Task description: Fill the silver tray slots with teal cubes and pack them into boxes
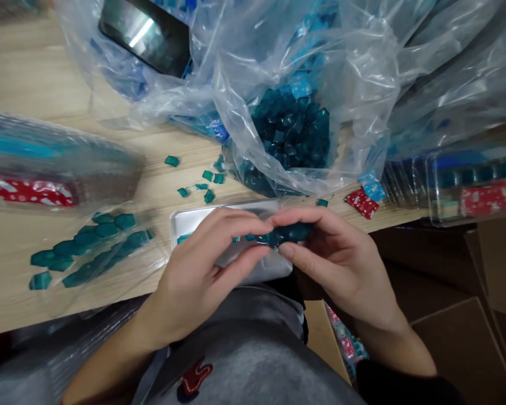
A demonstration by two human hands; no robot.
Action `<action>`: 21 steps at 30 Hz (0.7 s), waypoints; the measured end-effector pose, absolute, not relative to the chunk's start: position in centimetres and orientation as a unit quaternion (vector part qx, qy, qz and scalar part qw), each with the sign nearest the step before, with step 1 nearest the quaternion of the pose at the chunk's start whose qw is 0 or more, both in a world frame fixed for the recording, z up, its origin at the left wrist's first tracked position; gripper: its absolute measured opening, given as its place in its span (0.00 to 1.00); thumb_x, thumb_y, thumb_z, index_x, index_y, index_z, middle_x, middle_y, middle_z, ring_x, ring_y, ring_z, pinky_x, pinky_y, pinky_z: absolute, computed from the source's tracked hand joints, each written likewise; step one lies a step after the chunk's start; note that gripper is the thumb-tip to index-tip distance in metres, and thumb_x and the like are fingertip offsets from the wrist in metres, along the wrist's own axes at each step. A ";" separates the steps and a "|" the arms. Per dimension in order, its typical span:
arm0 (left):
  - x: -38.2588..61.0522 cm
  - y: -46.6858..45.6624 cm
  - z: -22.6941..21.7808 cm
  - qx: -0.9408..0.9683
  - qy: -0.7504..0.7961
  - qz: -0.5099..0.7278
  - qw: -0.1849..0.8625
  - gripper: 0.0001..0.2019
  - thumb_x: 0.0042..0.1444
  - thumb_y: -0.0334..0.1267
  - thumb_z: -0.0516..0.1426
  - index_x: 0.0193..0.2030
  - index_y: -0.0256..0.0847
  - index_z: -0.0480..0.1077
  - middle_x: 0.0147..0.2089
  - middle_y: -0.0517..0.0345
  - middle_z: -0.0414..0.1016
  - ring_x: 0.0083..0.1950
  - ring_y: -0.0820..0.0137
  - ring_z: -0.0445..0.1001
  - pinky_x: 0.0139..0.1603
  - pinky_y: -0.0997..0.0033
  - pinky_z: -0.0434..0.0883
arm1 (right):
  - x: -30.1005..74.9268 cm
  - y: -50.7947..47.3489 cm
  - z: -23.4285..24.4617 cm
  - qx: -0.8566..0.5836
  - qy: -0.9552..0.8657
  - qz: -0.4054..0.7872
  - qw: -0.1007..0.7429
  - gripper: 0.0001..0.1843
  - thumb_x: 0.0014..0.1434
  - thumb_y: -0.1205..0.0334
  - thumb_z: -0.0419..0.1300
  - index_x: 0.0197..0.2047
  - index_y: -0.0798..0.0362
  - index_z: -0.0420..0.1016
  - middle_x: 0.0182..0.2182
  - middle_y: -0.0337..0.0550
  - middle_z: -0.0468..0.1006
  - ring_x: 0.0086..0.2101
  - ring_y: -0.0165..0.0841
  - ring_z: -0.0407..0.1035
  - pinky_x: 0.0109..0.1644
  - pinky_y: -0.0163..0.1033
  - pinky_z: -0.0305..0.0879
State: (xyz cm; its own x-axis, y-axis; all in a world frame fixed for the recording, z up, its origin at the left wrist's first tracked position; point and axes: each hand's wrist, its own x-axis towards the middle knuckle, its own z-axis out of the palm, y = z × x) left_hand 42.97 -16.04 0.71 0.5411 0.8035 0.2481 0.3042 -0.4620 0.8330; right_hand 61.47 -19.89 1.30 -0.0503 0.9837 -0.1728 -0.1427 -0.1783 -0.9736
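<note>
My left hand (213,264) and my right hand (337,256) meet over a white tray (253,273), at the table's front edge. Between their thumbs and fingers is a short row of dark teal, glossy translucent pieces (295,232). Fingertips pinch it from above and below, the left hand at its left end, the right hand farther along. A few teal bits show inside the tray behind my left hand. Several small loose teal pieces (208,196) lie on the table just past the tray. My fingers hide part of the held row.
A clear plastic bag (244,132) holds a heap of teal pieces (293,126). A phone (147,34) rests on plastic at the back. Clear packs (105,174) stand left, above a clear tray of teal pieces (84,242). More packs (476,180), red packets (361,202) and cardboard boxes (459,326) are right.
</note>
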 end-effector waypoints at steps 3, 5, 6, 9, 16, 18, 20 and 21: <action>43.1 -16.1 0.5 0.751 0.363 0.360 0.418 0.11 0.60 0.26 0.59 0.46 0.44 0.69 0.44 0.62 0.76 0.48 0.75 0.76 0.51 0.76 0.74 | 61.3 -19.9 1.3 -0.487 -0.413 0.576 0.510 0.14 0.57 0.73 0.66 0.44 0.46 0.77 0.42 0.33 0.80 0.42 0.24 0.75 0.48 0.29 0.72; 43.1 -16.0 0.5 0.737 0.368 0.372 0.429 0.10 0.59 0.26 0.60 0.44 0.44 0.70 0.43 0.62 0.76 0.48 0.74 0.76 0.50 0.74 0.75 | 61.3 -19.7 1.1 -0.454 -0.374 0.604 0.538 0.14 0.57 0.74 0.66 0.42 0.47 0.76 0.39 0.32 0.81 0.36 0.23 0.76 0.41 0.29 0.75; 43.1 -16.0 0.5 0.728 0.369 0.379 0.435 0.09 0.59 0.26 0.60 0.43 0.44 0.70 0.43 0.61 0.76 0.47 0.73 0.76 0.50 0.74 0.75 | 61.4 -19.6 0.9 -0.433 -0.351 0.624 0.548 0.12 0.58 0.73 0.65 0.42 0.47 0.76 0.38 0.33 0.80 0.34 0.23 0.77 0.38 0.29 0.76; 43.1 -15.8 0.8 0.687 0.383 0.394 0.475 0.08 0.61 0.26 0.57 0.42 0.44 0.70 0.44 0.61 0.78 0.48 0.73 0.77 0.49 0.74 0.77 | 61.9 -19.6 0.6 -0.395 -0.296 0.684 0.537 0.09 0.62 0.68 0.62 0.44 0.48 0.78 0.40 0.37 0.81 0.38 0.27 0.78 0.39 0.32 0.78; 43.3 -16.1 1.2 0.685 0.378 0.429 0.452 0.16 0.55 0.21 0.61 0.44 0.45 0.69 0.43 0.61 0.78 0.47 0.72 0.78 0.48 0.73 0.78 | 61.9 -19.9 0.5 -0.436 -0.352 0.655 0.507 0.14 0.61 0.65 0.64 0.50 0.46 0.79 0.39 0.37 0.79 0.35 0.25 0.75 0.38 0.29 0.75; 43.3 -16.3 1.1 0.716 0.361 0.434 0.410 0.17 0.52 0.21 0.63 0.44 0.45 0.69 0.43 0.62 0.77 0.46 0.73 0.77 0.48 0.73 0.78 | 61.4 -19.7 0.8 -0.457 -0.394 0.619 0.502 0.13 0.57 0.68 0.67 0.45 0.46 0.80 0.39 0.35 0.81 0.39 0.26 0.76 0.45 0.32 0.75; 43.2 -16.2 0.9 0.749 0.355 0.426 0.363 0.17 0.52 0.22 0.64 0.44 0.45 0.70 0.42 0.62 0.76 0.45 0.72 0.76 0.47 0.72 0.78 | 61.0 -19.6 0.9 -0.463 -0.438 0.581 0.506 0.12 0.57 0.70 0.67 0.43 0.47 0.80 0.40 0.36 0.82 0.43 0.29 0.76 0.51 0.36 0.74; 43.1 -16.2 0.8 0.764 0.356 0.418 0.339 0.16 0.53 0.22 0.63 0.44 0.45 0.71 0.42 0.62 0.76 0.44 0.72 0.76 0.46 0.72 0.77 | 60.8 -19.6 1.0 -0.461 -0.461 0.563 0.508 0.12 0.57 0.70 0.67 0.43 0.47 0.80 0.41 0.36 0.82 0.44 0.30 0.76 0.52 0.37 0.74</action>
